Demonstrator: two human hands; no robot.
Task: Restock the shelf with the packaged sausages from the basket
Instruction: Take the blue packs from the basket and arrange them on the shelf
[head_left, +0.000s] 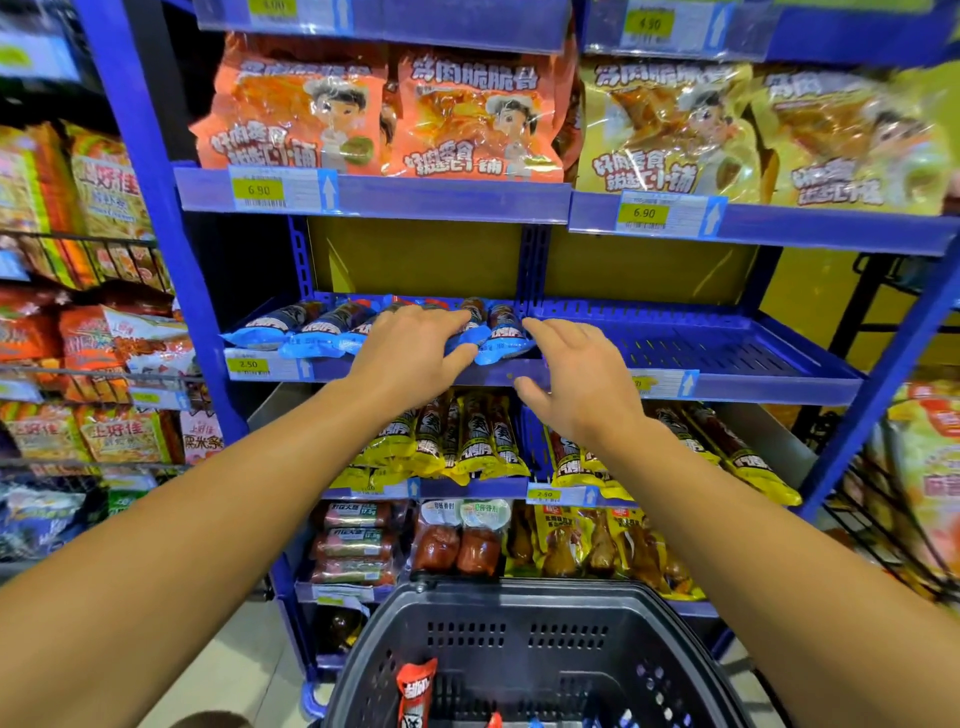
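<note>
Left hand (410, 353) lies flat, fingers spread, on blue-packaged sausages (311, 327) lying front-to-back on the shelf (727, 358); right hand (576, 374), spread and empty, hovers beside them; basket (519, 623) below holds more

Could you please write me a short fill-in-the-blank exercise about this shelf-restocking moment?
1. The left hand rests on the sausage packs with ____ ends.
2. The blue perforated shelf tray beside the right hand is ____.
3. The dark plastic basket holds a ____ sausage pack.

Missing words: blue; empty; red
</note>
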